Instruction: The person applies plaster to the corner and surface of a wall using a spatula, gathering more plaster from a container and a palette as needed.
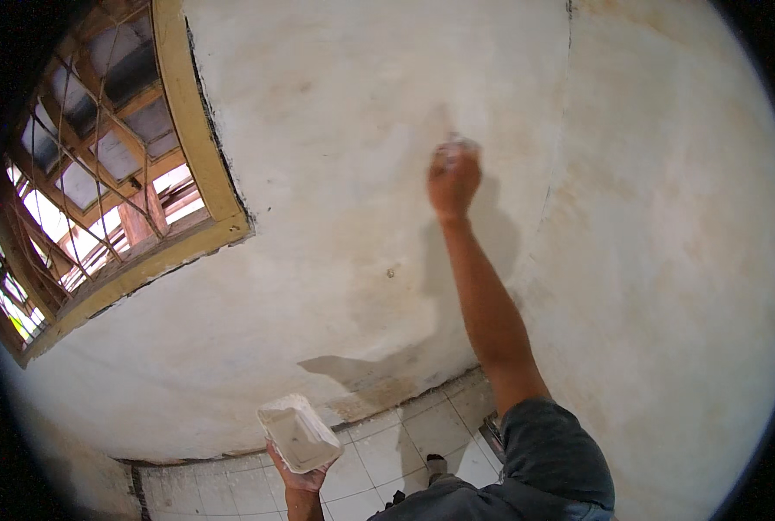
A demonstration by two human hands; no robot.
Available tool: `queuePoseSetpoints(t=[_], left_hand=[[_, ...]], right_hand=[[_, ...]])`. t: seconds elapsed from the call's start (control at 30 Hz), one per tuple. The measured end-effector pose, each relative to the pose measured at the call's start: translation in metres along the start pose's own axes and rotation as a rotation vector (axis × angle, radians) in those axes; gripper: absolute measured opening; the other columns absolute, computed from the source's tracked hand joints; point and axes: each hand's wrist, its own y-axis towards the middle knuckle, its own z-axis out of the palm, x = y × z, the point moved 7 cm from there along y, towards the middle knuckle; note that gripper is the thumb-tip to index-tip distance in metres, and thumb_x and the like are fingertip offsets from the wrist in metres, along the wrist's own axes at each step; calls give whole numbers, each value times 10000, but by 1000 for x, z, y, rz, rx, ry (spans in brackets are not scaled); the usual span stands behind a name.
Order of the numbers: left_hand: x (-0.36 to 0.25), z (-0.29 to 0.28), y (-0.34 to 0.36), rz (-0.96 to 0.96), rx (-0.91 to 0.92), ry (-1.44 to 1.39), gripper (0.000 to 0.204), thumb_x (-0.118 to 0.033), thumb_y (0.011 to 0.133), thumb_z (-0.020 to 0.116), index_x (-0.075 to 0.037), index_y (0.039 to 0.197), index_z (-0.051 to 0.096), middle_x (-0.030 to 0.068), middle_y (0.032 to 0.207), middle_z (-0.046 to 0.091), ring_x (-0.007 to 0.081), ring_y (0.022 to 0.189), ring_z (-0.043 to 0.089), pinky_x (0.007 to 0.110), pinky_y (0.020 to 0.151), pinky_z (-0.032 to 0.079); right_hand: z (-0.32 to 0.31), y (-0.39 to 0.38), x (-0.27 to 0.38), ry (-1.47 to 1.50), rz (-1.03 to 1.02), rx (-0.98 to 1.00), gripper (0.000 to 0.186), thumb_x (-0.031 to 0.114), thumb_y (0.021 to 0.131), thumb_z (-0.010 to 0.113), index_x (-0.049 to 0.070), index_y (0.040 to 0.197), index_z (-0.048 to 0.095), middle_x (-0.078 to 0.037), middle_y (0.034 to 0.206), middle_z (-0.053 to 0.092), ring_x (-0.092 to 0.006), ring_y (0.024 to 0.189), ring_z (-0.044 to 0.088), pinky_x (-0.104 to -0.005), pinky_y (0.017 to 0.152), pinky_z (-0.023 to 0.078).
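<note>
We see our right hand point(453, 181) raised high against the pale plastered wall point(344, 130), a little past the centre of the view toward one o'clock. Its fingers are curled tight around a small whitish tool point(457, 146) that pokes out above the knuckles and is pressed to the wall; the tool is blurred, so we cannot tell its exact kind. The bare forearm runs down toward five o'clock into a rolled dark grey sleeve point(552, 451).

At six o'clock our left hand point(299, 478) cups a shallow white rectangular tray point(298, 434) from beneath, fingers wrapped up around its lower edge. The tray is tilted so that its open side faces us, and its inside is smeared with white material.

At nine to ten o'clock a window with a yellowish wooden frame point(198, 130) is set into the wall, with thin bars across the opening and daylight behind them. A thin dark vertical seam point(568, 104) divides the wall at one o'clock; the plaster to its right looks more tan and blotchy. Along the bottom, between six and seven o'clock, lies a white tiled floor point(387, 451), meeting the wall at a stained, darker strip. A foot point(437, 467) shows on the tiles near six o'clock.
</note>
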Motion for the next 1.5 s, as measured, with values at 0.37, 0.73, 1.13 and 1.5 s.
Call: queuePoseSetpoints(t=[0.37,0.73,1.13,1.5], left_hand=[[1,-3,0,32,-43,29,766,-733,814,386,-207,1371,409,66,1291,515,319,1125,551,582,803,513],[12,9,4,20,-59,76,761,-738,814,369,-207,1355,420,59,1238,552,297,1038,608,534,729,563],[0,8,4,55,-30,97,745,-726,833,347,-205,1360,425,52,1248,554,292,1039,616,536,731,566],[-17,-10,-12,119,-95,23,772,-733,839,347,-189,1384,383,80,1272,543,333,1064,606,546,713,581]], right_hand=[[-9,-19,100,104,-259,494,143,140,821,581,64,921,649,-175,880,579,-368,846,561,-488,717,457],[2,-62,40,-100,-702,248,320,163,847,587,148,1162,642,-155,923,566,-335,917,579,-429,676,443],[-9,-80,13,49,-261,101,351,-74,750,590,4,1092,597,-175,1044,601,-322,872,548,-448,775,424],[-38,-166,-38,67,-55,235,222,13,851,529,-13,1060,600,-147,972,638,-327,876,601,-400,805,473]])
